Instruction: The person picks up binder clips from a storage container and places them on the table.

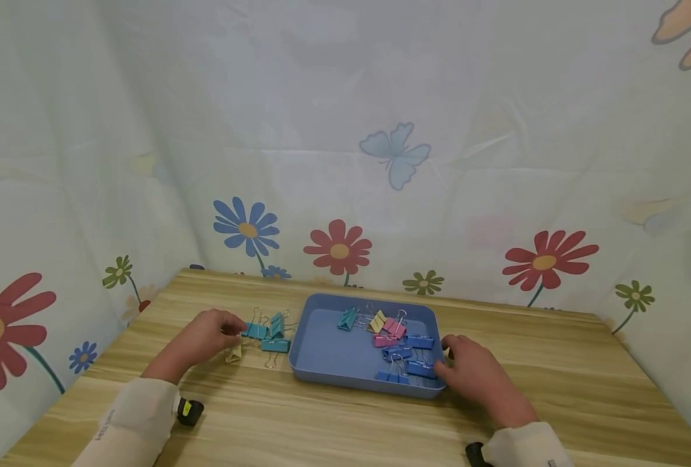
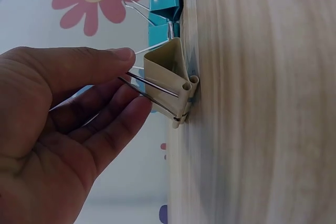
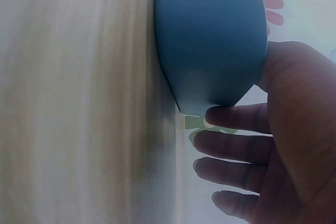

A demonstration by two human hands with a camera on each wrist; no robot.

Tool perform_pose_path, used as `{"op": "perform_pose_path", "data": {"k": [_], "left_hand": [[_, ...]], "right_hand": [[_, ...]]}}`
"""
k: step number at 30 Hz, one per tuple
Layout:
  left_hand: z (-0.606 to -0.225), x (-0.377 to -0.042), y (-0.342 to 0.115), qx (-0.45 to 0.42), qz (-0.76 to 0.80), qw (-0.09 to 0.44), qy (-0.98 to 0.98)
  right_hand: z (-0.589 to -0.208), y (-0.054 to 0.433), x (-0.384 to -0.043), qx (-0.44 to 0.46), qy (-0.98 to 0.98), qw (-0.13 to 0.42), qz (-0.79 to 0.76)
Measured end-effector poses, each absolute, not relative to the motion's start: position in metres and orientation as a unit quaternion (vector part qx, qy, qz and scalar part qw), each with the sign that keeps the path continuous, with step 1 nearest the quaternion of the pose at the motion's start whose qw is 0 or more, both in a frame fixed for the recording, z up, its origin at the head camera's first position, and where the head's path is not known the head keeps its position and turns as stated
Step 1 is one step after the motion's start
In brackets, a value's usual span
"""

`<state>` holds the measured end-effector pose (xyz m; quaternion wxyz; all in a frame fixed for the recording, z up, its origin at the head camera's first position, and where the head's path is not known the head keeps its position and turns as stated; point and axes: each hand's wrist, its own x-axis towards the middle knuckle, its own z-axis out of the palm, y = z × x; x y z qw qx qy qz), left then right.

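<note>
At the left of the table, my left hand (image 1: 210, 334) is at a pale yellow binder clip (image 2: 167, 80). Its thumb and fingers pinch the clip's wire handle, and the clip's body stands on the wood. Just beyond lie several teal binder clips (image 1: 275, 346). My right hand (image 1: 475, 371) holds the right end of a blue tray (image 1: 334, 373), thumb over the rim and index finger (image 3: 236, 117) against the outer wall; the other fingers extend free. Inside the tray are a teal clip (image 1: 347, 318), a yellow clip (image 1: 377, 322), pink clips (image 1: 385, 340) and several blue clips (image 1: 421, 369).
The wood-grain table (image 1: 299, 425) carries the tray near its back middle. A flower-printed cloth (image 1: 468, 214) hangs behind the table and along its sides. Dark devices are strapped at both wrists, such as the left wrist device (image 1: 190, 412).
</note>
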<state>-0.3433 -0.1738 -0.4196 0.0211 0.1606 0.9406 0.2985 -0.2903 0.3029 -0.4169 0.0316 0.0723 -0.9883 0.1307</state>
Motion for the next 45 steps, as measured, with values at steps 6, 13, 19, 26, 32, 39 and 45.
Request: {"op": "perform_pose_path", "data": {"k": [6,13,19,26,32,39,45], "left_hand": [[-0.420,-0.346,-0.166,0.179,0.263,0.010,0.948],[-0.420,-0.349,-0.159,0.176,0.244,0.011,0.954],[-0.418,-0.347,-0.157,0.176,0.235,0.007,0.956],[-0.420,-0.347,-0.157,0.183,0.245,0.003,0.952],[-0.422,-0.348,-0.157,0.177,0.260,0.001,0.949],[-0.414,-0.345,-0.152,0.188,0.266,-0.012,0.945],[-0.406,-0.343,-0.141,0.202,0.265,-0.018,0.943]], "right_hand": [[-0.416,0.303,-0.289,0.068,-0.988,0.027,0.134],[-0.417,0.304,-0.290,0.072,-0.988,0.028,0.133],[-0.418,0.304,-0.290,0.067,-0.988,0.026,0.134],[-0.419,0.304,-0.291,0.069,-0.988,0.029,0.132],[-0.420,0.304,-0.291,0.065,-0.989,0.026,0.133],[-0.420,0.304,-0.291,0.063,-0.989,0.024,0.135],[-0.420,0.304,-0.290,0.064,-0.989,0.023,0.134]]}}
